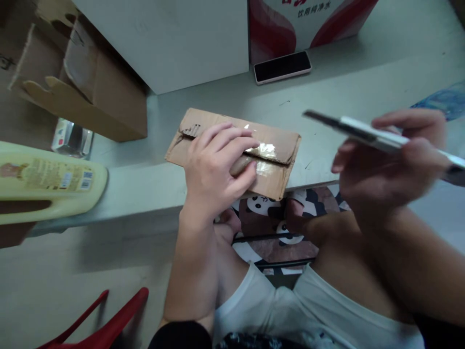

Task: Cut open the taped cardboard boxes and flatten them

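A flat brown cardboard package [207,123] sealed with shiny clear tape lies on the grey ledge [145,179] in front of me. My left hand [216,169] rests on it, fingers curled over the taped seam and pressing it down. My right hand [388,160] is raised to the right of the package, closed around a silver utility knife [366,131] whose dark blade points left, above the ledge and clear of the cardboard. The hand and knife are slightly blurred.
A phone [282,67] lies face up near a red and white box [301,22]. A white box [170,39] and torn open cartons [83,82] stand at the back left. A yellow bottle [47,182] lies at the left edge. A red chair [105,325] is below.
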### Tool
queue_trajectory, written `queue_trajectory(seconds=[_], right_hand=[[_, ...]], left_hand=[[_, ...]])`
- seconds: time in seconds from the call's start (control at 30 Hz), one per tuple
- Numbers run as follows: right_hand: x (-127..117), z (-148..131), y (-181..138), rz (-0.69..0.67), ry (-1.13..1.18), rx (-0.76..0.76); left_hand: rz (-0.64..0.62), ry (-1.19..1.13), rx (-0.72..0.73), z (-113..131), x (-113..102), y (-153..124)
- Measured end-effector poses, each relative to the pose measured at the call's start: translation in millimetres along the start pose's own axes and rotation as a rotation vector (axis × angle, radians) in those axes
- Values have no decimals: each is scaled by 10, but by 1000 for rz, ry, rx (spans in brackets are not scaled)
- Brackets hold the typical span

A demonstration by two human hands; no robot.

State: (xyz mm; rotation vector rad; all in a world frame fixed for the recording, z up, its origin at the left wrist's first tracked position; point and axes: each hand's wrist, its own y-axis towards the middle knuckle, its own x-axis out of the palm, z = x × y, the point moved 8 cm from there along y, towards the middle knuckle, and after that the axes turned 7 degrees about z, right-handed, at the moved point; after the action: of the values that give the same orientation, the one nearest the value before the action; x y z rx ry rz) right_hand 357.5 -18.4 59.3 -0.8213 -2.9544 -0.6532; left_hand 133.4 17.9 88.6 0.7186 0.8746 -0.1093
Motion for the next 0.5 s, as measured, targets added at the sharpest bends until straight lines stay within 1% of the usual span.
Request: queue_trajectory(seconds=[0.07,0.13,0.23,0.3,0.4,0.5], right_hand=[[18,94,40,-17,-72,23],[85,233,55,-147,-282,37],[155,413,56,-342,-558,-28],[187,535,51,-448,-728,-51],[206,727,35,-571,-946,9],[222,864,2,-682,-1117,73]], left_hand=[[30,20,-3,6,-22,0],[83,55,-20,-4,-59,1],[156,86,-64,-43,-100,-7],[134,70,-70,-51,-71,-10],[81,38,-45,-27,-26,-7],[117,32,-36,-8,-64,2]])
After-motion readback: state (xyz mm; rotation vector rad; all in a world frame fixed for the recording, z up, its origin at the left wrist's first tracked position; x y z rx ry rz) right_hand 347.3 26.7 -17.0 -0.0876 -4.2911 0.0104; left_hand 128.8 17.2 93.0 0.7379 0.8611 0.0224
